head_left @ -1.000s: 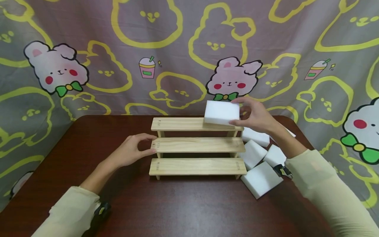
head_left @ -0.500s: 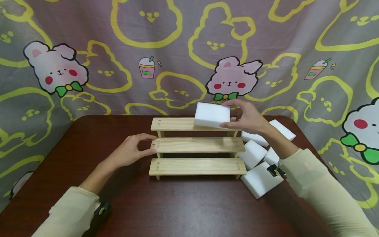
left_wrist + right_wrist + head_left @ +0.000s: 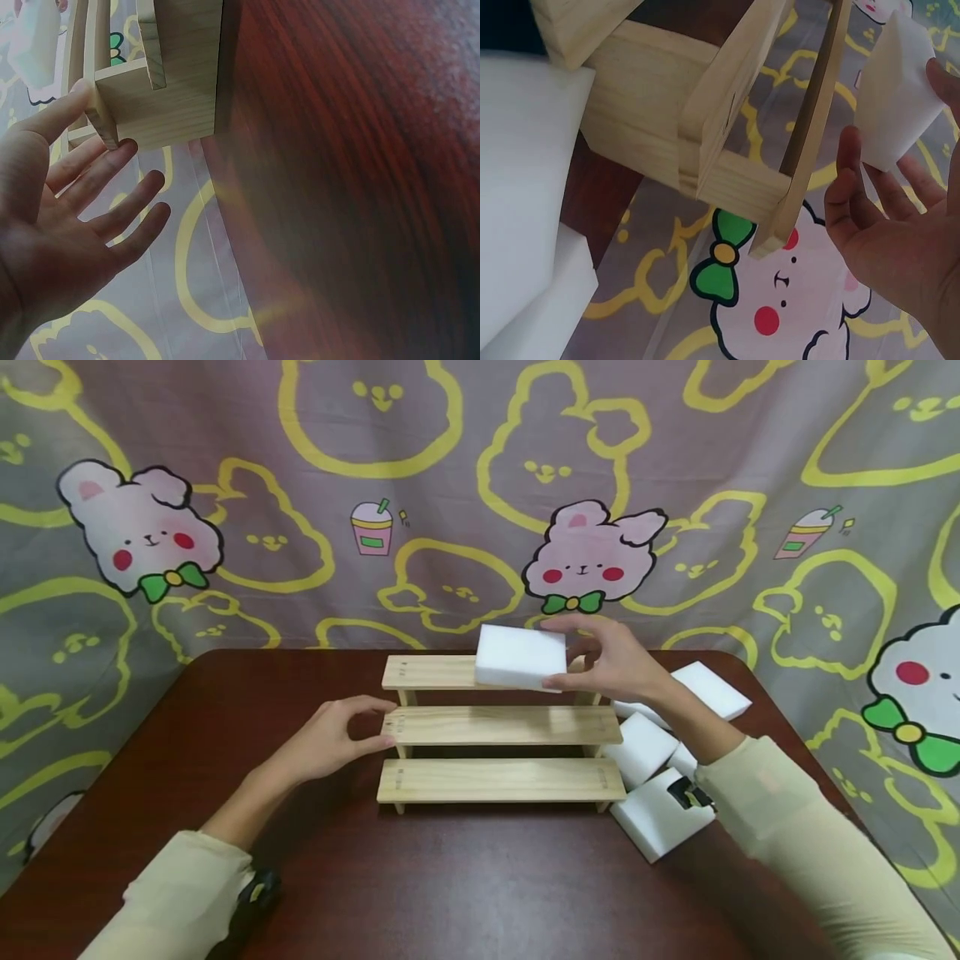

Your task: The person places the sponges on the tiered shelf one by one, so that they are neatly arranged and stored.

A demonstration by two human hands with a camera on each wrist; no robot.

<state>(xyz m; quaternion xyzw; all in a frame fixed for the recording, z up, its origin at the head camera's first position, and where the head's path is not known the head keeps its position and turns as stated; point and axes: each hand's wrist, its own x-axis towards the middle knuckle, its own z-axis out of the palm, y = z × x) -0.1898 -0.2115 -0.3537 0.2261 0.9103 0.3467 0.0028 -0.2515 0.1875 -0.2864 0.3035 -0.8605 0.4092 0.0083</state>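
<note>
A three-tier wooden display stand [image 3: 501,727] stands on the table. My right hand [image 3: 611,660] pinches a white foam block [image 3: 521,653] between the thumb and fingers, over the top tier. In the right wrist view a gap shows between this foam block [image 3: 900,90] and the top board [image 3: 802,142]. My left hand [image 3: 330,739] holds the left end of the middle tier, thumb at the front edge and fingertips at the back. The left wrist view shows that hand [image 3: 67,217] with its lower fingers spread off the wood.
Several other white foam blocks lie right of the stand, one nearest the front [image 3: 656,818] and one at the back right [image 3: 711,689]. My right forearm hides part of the pile. A patterned curtain [image 3: 450,485] hangs behind the dark wooden table [image 3: 450,885].
My right hand has carried the white foam block leftward and slightly lower along the top tier. The left hand keeps its place on the stand.
</note>
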